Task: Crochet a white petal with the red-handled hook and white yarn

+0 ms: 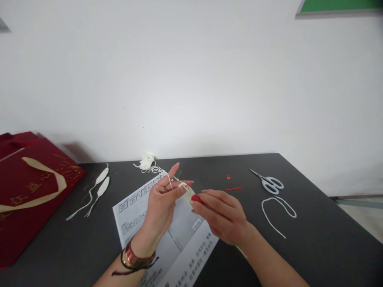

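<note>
My left hand (164,196) is closed, pinching a small white crochet piece (188,193) between thumb and finger. White yarn (170,180) loops round its raised index finger and runs back to a loose heap of white yarn (146,161) near the wall. My right hand (223,215) grips a crochet hook with a red handle (196,199), its end close to the crochet piece. The hook's tip is too small to make out. Beneath both hands lies a printed paper sheet (134,213).
Two finished white leaf-shaped pieces (103,185) with yarn tails lie left, beside a dark red gift bag (38,191). On the right of the black table (317,239) are scissors (271,184), a cut yarn length (265,213), a red needle (233,188) and an orange stitch marker (228,177).
</note>
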Demonstrator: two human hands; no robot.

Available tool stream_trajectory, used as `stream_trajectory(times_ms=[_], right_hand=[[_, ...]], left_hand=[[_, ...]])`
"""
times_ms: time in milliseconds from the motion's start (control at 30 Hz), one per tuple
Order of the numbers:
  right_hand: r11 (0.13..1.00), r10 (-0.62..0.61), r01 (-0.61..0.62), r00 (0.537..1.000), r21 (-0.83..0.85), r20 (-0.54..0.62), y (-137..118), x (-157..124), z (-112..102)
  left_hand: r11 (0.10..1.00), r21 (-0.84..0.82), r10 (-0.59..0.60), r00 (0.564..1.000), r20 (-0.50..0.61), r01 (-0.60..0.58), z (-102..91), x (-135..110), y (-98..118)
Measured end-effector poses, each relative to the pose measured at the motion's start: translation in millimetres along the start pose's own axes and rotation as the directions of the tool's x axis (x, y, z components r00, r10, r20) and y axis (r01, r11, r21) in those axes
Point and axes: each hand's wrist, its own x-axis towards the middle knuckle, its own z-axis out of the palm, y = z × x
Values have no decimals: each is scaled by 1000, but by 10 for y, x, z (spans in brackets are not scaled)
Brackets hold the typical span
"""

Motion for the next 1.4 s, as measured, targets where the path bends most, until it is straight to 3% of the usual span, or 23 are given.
stream_trajectory(times_ms=[67,133,267,333,433,533,600,700,800,933,1033,1133,1233,1333,1400], right_hand=[[998,-30,33,999,-57,43,-15,-19,4],[999,-4,6,999,-52,38,-37,-24,15],[982,159,-153,986,111,-52,-59,24,44],[969,193,-177,978,173,-78,-41,52,50],[972,163,-145,983,187,-83,3,62,42],[995,64,-61,997,82,-39,19,39,19],[999,0,0,1000,-32,16,1,29,2],[984,-38,49,997,-169,70,-50,32,-5],[975,-14,27,998,-220,60,-94,31,21],[987,69,-64,997,-145,34,-122,11,65],[986,169,-169,985,-6,-21,-141,39,58],[954,274,-262,959,143,-75,-167,128,0],[894,414,-382,904,234,-106,-180,221,-87],[796,565,-523,822,305,-67,-173,248,-152],[686,678,-619,734,383,-29,-165,231,-160]], left_hand=[[998,51,29,999,-16,-28,8,-22,4],[979,157,136,990,-35,-129,21,-54,-12],[859,349,406,914,-15,-376,34,-89,-71],[867,337,393,919,-6,-368,20,-71,-80],[967,181,181,984,6,-179,-10,-13,-46],[1000,29,-5,1000,27,4,-18,33,9],[1000,2,-28,999,17,28,-3,34,31],[996,81,40,999,-31,-38,28,-4,29],[949,277,175,983,-61,-152,35,-46,1],[796,504,370,928,34,-336,-2,-42,-17],[733,551,417,903,102,-400,-41,2,9],[754,516,402,907,126,-406,-73,44,52],[789,475,367,919,141,-388,-85,59,97],[785,502,320,931,175,-364,-79,51,152],[779,520,287,937,200,-350,-75,43,193]])
